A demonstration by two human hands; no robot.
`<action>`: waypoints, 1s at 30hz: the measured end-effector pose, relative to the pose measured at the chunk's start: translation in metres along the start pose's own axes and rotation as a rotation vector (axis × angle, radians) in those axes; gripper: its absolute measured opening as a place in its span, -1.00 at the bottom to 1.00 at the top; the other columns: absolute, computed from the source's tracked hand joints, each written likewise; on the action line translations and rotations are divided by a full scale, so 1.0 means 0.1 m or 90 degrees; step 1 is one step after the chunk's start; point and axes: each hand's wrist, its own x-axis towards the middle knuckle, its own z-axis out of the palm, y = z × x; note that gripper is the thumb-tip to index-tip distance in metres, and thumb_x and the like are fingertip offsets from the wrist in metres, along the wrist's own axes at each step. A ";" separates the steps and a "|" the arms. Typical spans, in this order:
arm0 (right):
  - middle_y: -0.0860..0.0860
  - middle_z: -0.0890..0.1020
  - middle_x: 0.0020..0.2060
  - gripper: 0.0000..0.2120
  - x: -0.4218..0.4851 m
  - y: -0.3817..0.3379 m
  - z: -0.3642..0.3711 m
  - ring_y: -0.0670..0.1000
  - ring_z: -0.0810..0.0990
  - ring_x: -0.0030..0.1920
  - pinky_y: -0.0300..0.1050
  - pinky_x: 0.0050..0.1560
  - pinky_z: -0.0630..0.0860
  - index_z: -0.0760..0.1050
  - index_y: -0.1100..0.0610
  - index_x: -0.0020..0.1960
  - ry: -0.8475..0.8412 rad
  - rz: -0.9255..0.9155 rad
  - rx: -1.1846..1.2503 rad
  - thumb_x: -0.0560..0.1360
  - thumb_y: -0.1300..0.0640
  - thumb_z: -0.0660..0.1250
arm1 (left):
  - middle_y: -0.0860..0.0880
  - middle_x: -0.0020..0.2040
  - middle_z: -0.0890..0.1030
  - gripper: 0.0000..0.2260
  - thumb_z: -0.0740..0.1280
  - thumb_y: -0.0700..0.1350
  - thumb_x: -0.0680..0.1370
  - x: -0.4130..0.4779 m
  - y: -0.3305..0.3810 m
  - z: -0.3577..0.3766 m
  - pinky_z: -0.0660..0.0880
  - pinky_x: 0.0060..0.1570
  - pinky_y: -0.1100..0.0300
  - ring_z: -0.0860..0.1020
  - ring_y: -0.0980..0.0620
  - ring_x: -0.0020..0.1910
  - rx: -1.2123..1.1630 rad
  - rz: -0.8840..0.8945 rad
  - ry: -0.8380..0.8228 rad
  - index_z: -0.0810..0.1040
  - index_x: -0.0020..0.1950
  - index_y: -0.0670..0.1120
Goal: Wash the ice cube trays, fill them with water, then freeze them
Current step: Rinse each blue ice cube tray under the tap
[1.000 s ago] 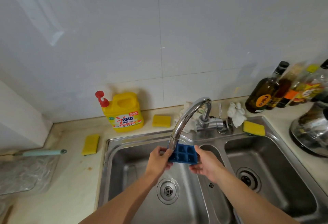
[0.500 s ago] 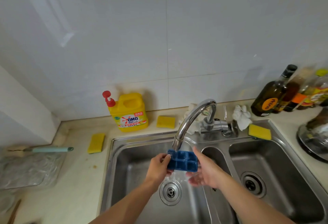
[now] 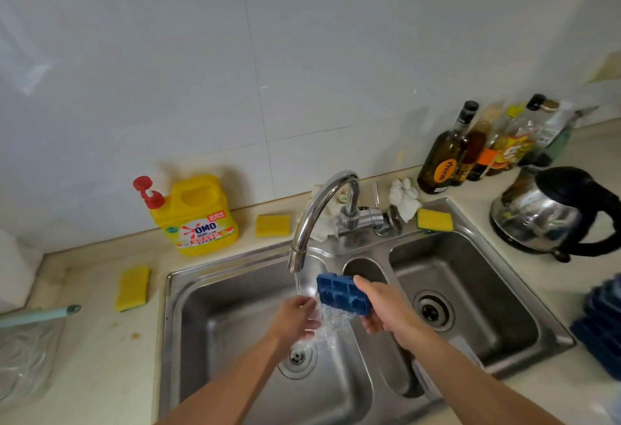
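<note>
A small blue ice cube tray [image 3: 341, 294] is tilted over the left basin of the steel double sink [image 3: 235, 307], just right of the tap [image 3: 321, 212]. Water runs from the spout and spills off the tray's lower edge. My right hand [image 3: 383, 312] grips the tray's right end, thumb on top. My left hand [image 3: 295, 318] is under the stream below the tray's left end, fingers loosely curved, apart from the tray. A stack of more blue trays [image 3: 601, 327] sits on the counter at the right edge.
A yellow detergent jug [image 3: 195, 216] and yellow sponges [image 3: 132, 288] [image 3: 272, 225] [image 3: 434, 220] lie around the sink. Bottles [image 3: 477, 152] and a steel kettle [image 3: 551, 212] stand at the right. A glass dish [image 3: 27, 357] sits at the left.
My left hand has let go of the tray and dropped under the stream. My right hand has shifted the tray to the right and tilted it, so water pours off.
</note>
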 end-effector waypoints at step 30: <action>-0.03 0.55 0.25 -0.36 -0.18 0.53 -2.78 -0.04 0.57 0.13 -0.11 0.09 0.57 0.39 0.03 0.47 0.273 -0.472 -0.383 0.54 -0.34 0.20 | -0.11 -0.26 0.59 -0.85 0.23 -0.20 0.67 -0.13 0.42 2.13 0.42 -0.29 0.21 0.52 -0.02 -0.34 0.048 -0.023 0.064 0.55 -0.05 -0.15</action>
